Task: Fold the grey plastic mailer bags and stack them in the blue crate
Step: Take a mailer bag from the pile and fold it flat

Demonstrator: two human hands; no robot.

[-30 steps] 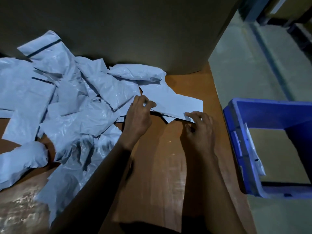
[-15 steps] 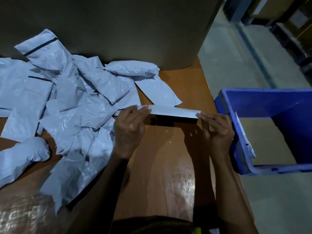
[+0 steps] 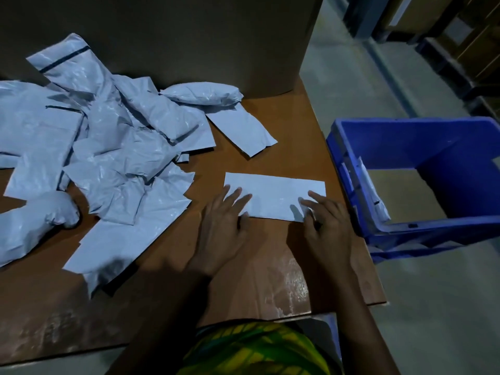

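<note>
My left hand point(image 3: 221, 226) and right hand point(image 3: 328, 226) lie flat with fingers straight. They press the two ends of the folded bag point(image 3: 273, 197) and grip nothing. The bag lies flat on the table point(image 3: 243, 280) near its right edge. The crate point(image 3: 405, 136) stands just past that edge. Loose bags point(image 3: 108, 147) heap toward the back left.

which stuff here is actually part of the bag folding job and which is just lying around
In the job: flat mailer pressed by left hand and right hand; loose mailer pile; blue crate.
Just there: big cardboard box; dim shelving at far right.
</note>
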